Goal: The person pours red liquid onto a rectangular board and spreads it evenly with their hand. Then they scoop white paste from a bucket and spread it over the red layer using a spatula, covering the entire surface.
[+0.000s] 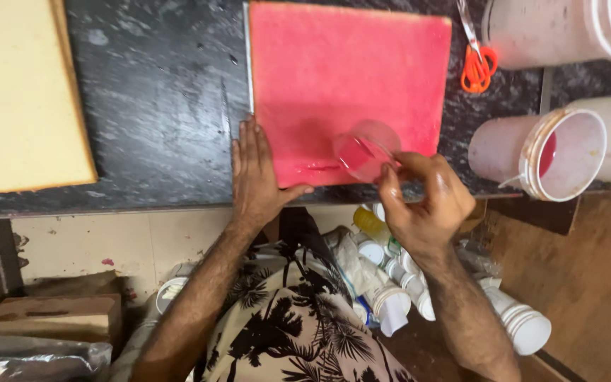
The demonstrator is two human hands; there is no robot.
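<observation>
A pink square sheet of sponge cake [341,71] lies on the dark stone counter [157,106]. My left hand [254,173] rests flat on the sheet's near left corner, fingers together. My right hand [426,201] holds a small clear plastic cup [364,150] tilted over the sheet's near edge; red liquid sits in the cup, and a wet red streak [316,168] marks the sheet beside it.
A yellow cake sheet [15,92] lies at the left. Orange-handled scissors [476,64] lie right of the pink sheet. White buckets [560,152] stand at the right, one with red liquid. Bottles and white containers [390,283] are piled under the counter.
</observation>
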